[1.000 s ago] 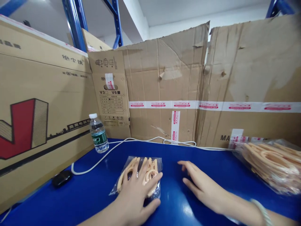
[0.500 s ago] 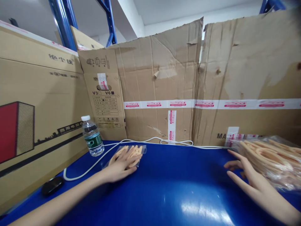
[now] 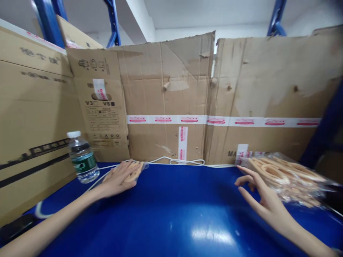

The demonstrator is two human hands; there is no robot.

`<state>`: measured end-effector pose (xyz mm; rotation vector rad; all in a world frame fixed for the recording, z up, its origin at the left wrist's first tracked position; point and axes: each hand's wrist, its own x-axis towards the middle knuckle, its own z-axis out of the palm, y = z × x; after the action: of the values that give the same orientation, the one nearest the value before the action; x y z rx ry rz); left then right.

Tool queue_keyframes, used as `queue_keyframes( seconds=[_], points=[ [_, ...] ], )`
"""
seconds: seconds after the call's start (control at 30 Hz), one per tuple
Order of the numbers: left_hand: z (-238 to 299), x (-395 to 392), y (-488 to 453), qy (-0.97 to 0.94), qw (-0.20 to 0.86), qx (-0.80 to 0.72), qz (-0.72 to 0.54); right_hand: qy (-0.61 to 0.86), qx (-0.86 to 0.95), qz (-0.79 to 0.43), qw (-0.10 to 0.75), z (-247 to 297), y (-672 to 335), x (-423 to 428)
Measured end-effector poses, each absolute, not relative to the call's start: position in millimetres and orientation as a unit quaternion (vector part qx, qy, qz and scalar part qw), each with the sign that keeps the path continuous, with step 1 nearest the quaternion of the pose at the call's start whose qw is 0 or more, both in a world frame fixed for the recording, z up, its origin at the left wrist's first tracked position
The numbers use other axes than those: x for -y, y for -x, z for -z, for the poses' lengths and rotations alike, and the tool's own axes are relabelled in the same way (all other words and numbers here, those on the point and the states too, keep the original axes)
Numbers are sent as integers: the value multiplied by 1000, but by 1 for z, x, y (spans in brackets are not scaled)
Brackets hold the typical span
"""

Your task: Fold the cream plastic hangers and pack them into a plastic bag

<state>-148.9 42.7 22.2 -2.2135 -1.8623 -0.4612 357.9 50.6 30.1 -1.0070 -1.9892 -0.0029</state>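
Note:
On the left side of the blue table, my left hand [image 3: 118, 181] lies flat over a small clear plastic packet of pale, wood-coloured pieces [image 3: 136, 170]. Its fingers are stretched out and cover much of the packet. My right hand [image 3: 264, 200] hovers over the table at the right, fingers apart, with nothing in it. Just beyond and beside it lies a larger plastic-wrapped stack of similar pale pieces [image 3: 289, 175], with oval openings visible in the top ones. I cannot make out what the pieces are.
A water bottle [image 3: 83, 160] stands behind my left forearm. A white cable [image 3: 163, 159] runs along the table's back edge. A dark rounded object [image 3: 17, 228] sits at the lower left. Cardboard panels [image 3: 166, 100] wall in the blue tabletop [image 3: 171, 207].
The view has turned to the right, so the scene sits further left. My left hand stays on the small packet, covering more of it. My right hand remains open beside the stack.

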Motion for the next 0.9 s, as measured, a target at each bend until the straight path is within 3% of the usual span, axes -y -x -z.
queue_keyframes(
  seconds=[0.13,0.23,0.33,0.43,0.47,0.73,0.9],
  points=[
    [-32,-41,87,776,191,550,243,411,750,60,515,-63,-376,-52],
    [-38,-37,18,841,156,436,278,474,657,107,576,-79,-406,-59],
    [-42,-35,-52,877,16,366,310,537,575,149,599,-81,-443,-69],
    [-43,-45,-119,837,-252,346,340,602,516,170,585,-75,-478,-81],
    [-43,-50,-140,823,-292,349,341,623,505,170,572,-72,-488,-86],
    [-48,-99,-286,656,-522,422,344,751,502,87,420,-55,-529,-103],
    [-62,-114,-325,566,-601,446,347,758,528,49,380,-56,-522,-101]
  ],
)
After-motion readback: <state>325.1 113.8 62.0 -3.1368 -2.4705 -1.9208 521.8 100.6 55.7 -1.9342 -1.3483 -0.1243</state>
